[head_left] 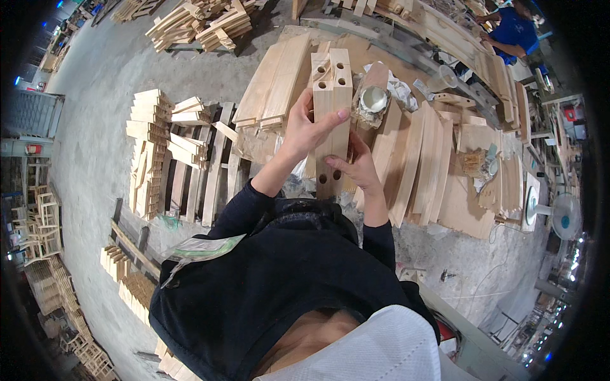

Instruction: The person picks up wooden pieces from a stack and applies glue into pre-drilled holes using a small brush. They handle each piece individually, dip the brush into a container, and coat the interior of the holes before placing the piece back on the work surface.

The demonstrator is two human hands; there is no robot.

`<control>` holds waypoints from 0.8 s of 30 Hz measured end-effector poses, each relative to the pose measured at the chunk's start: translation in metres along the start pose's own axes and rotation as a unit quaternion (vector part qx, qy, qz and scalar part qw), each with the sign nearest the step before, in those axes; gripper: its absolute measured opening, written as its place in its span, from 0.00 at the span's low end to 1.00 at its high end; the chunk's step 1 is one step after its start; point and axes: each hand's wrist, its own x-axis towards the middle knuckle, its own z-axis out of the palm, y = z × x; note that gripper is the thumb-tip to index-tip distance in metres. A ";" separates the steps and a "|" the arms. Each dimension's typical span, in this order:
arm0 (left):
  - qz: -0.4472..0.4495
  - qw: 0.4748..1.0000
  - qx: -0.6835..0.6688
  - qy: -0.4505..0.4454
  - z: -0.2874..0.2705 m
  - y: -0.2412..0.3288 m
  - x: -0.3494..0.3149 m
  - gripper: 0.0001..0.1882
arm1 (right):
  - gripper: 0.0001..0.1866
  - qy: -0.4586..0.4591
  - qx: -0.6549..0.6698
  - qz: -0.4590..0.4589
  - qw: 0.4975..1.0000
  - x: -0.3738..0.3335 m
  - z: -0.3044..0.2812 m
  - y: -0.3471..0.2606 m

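Observation:
Two pale wooden bars (333, 96), side by side, have drilled round holes at both ends. My left hand (307, 129) is closed on their left side, with its thumb across the front. Lower down, my right hand (359, 166) grips the right side, its thumb on the front face. The backs of the bars and some of my fingers are hidden. Just right of the far end stands a round pot (373, 100) of white paste, its rim crusted. Wide flat boards (274, 79) lie to the left of the bars.
Curved boards (416, 168) are stacked at the right, with a second crusted container (488, 166) beyond them. Cut wood pieces (147, 152) are piled on and beside a pallet (202, 171) at the left. A fan (564, 216) stands far right. Another person (513, 32) works at the back right.

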 end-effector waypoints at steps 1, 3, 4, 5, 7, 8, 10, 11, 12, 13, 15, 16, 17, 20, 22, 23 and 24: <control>0.010 1.000 0.008 0.011 0.002 0.002 -0.002 0.31 | 0.40 -0.006 0.021 0.006 1.000 0.000 0.000 0.004; 0.022 0.999 0.013 0.020 0.002 0.004 -0.004 0.31 | 0.41 -0.016 0.044 0.021 0.999 0.001 0.000 0.009; 0.025 0.999 0.011 0.020 0.002 0.005 -0.004 0.31 | 0.41 -0.021 0.046 0.030 0.998 0.001 0.001 0.009; 0.029 0.999 0.008 0.019 0.002 0.005 -0.005 0.31 | 0.40 -0.026 0.049 0.038 0.998 0.001 0.002 0.010; 0.030 0.999 0.008 0.016 -0.001 0.006 -0.006 0.31 | 0.41 -0.030 0.029 0.034 0.999 -0.002 0.004 0.012; 0.030 0.999 0.008 0.014 -0.003 0.006 -0.007 0.31 | 0.41 -0.032 0.019 0.032 0.999 -0.004 0.004 0.014; 0.021 1.000 0.000 -0.002 -0.006 0.008 -0.010 0.33 | 0.41 -0.032 0.015 0.030 0.999 -0.007 0.006 0.017; 0.017 1.000 -0.004 -0.011 -0.009 0.009 -0.011 0.34 | 0.40 -0.032 0.013 0.029 0.999 -0.008 0.006 0.018; 0.022 0.999 -0.013 -0.034 -0.012 0.009 -0.013 0.35 | 0.41 -0.024 0.013 0.008 1.000 -0.010 0.005 0.022; 0.027 0.998 -0.021 -0.059 -0.015 0.008 -0.014 0.36 | 0.41 -0.017 0.013 -0.014 1.000 -0.011 0.005 0.025; 0.034 0.994 -0.007 -0.102 -0.023 -0.003 -0.014 0.38 | 0.41 -0.009 0.013 -0.030 0.999 -0.012 0.003 0.029; 0.035 0.992 0.017 -0.121 -0.026 -0.010 -0.011 0.38 | 0.41 -0.009 0.013 -0.024 1.000 -0.012 0.005 0.023; 0.036 0.989 0.040 -0.140 -0.030 -0.016 -0.009 0.39 | 0.42 -0.009 0.013 -0.017 1.000 -0.011 0.007 0.020; -0.042 0.995 -0.012 -0.095 -0.029 -0.025 -0.012 0.38 | 0.43 -0.008 -0.026 0.029 0.999 -0.011 0.007 0.019; -0.027 0.997 -0.029 -0.067 -0.031 -0.031 -0.014 0.37 | 0.43 0.022 -0.058 -0.069 0.996 -0.006 0.001 0.014; -0.022 0.998 -0.038 -0.052 -0.032 -0.034 -0.017 0.36 | 0.43 0.037 -0.075 -0.115 0.990 -0.003 -0.003 0.010; -0.027 0.998 -0.029 -0.039 -0.035 -0.035 -0.018 0.32 | 0.41 0.060 -0.101 -0.143 0.983 0.002 -0.018 0.006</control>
